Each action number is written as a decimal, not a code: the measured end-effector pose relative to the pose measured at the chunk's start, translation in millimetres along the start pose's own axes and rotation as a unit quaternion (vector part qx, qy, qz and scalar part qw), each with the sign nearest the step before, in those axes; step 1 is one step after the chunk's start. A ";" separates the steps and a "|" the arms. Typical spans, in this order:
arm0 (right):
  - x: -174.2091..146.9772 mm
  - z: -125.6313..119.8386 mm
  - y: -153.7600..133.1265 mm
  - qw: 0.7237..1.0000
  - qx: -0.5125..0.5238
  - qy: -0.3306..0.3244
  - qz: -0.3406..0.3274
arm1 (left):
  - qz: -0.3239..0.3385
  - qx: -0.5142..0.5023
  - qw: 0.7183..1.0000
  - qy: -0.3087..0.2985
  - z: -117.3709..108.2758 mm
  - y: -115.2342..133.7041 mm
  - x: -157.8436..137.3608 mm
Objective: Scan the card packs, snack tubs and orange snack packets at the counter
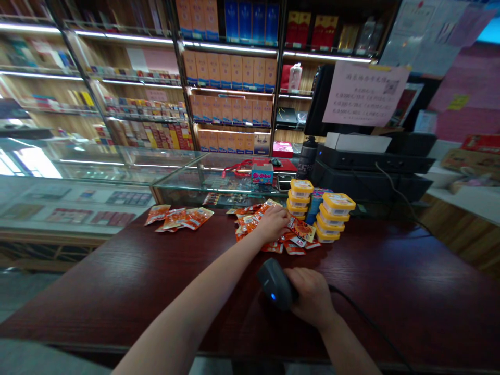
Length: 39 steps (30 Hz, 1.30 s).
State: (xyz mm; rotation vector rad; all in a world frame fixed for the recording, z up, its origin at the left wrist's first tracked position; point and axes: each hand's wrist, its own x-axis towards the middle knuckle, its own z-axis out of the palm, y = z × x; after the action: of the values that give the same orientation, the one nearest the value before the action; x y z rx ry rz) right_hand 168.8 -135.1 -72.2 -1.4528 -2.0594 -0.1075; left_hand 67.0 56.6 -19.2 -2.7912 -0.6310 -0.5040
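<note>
Plainly, the left hand [275,221] rests on the pile of orange packets [248,224], its back facing up and its fingers pointing toward one o'clock. Packets lie directly under and around those fingers: some spread out from nine to twelve o'clock of the hand, others from three round to six. Whether the fingers pinch a packet or only lie upon the heap, I cannot tell, since the tips are partly lost among the wrappers.

At five o'clock from it, the right hand [310,291] is closed around the grip of a dark scanner [277,286], whose head sticks out toward ten o'clock and shows a small blue light. The scanner is near the pile's closest edge but apart from it. A black cable [363,312] runs off between four and five o'clock.

From the left hand, a smaller group of packets [177,219] lies well apart at nine o'clock on the dark wooden counter [156,281]. One stack of yellow-lidded tubs [300,198] stands just beside the hand at one to two o'clock; another stack [332,216] stands at three o'clock, with a blue box [315,204] between them.
</note>
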 end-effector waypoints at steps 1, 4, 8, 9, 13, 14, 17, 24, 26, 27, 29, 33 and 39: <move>-0.2 -0.2 -0.2 1.000 -0.001 0.000 0.001 | -0.001 -0.003 1.000 0.002 -0.3 -0.7 -1.9; -1.4 0.1 -0.4 1.000 -0.001 -0.004 -0.001 | -0.004 -0.007 1.000 0.009 -1.7 -2.2 -8.4; -5.2 2.6 0.7 1.000 0.000 -0.012 0.002 | -0.006 0.002 1.000 0.016 -7.7 -7.4 -25.2; -6.3 3.4 1.4 1.000 0.000 -0.016 0.001 | -0.012 0.006 1.000 0.020 -9.6 -10.3 -32.1; -10.3 6.1 5.7 1.000 0.000 -0.021 -0.015 | -0.081 0.010 0.995 0.052 -17.7 -30.7 -70.4; -11.0 6.7 6.8 1.000 0.001 -0.023 -0.020 | -0.118 0.012 0.991 0.062 -19.5 -37.9 -81.8; -12.5 8.6 9.4 0.999 0.001 -0.025 -0.027 | -0.279 0.034 0.956 0.088 -23.6 -63.6 -116.1; -13.0 12.6 11.5 0.999 -0.013 -0.020 -0.027 | -0.619 0.112 0.777 0.006 -23.9 -111.7 -167.8; -12.6 12.7 11.6 0.999 -0.006 -0.021 -0.026 | -0.611 0.111 0.784 -0.009 -26.0 -113.0 -171.8; -12.5 12.6 11.5 0.999 -0.004 -0.023 -0.025 | -0.604 0.113 0.789 -0.009 -28.2 -112.1 -172.1; -12.2 12.1 11.0 0.999 -0.006 -0.026 -0.024 | -0.605 0.112 0.788 -0.001 -34.4 -109.5 -170.7; -12.1 11.0 9.6 0.999 -0.019 -0.024 -0.030 | -0.648 0.020 0.762 0.004 -48.2 -109.0 -169.8; -9.6 10.1 4.0 0.998 -0.029 -0.039 -0.035 | -0.632 -0.253 0.713 0.167 -38.2 -93.8 -184.7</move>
State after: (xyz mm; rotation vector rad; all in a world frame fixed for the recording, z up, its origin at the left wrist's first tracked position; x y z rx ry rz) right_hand 170.0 -137.4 -86.4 -1.4416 -2.1867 -0.1424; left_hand -142.6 59.2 -40.3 -2.0186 -2.5715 -1.5224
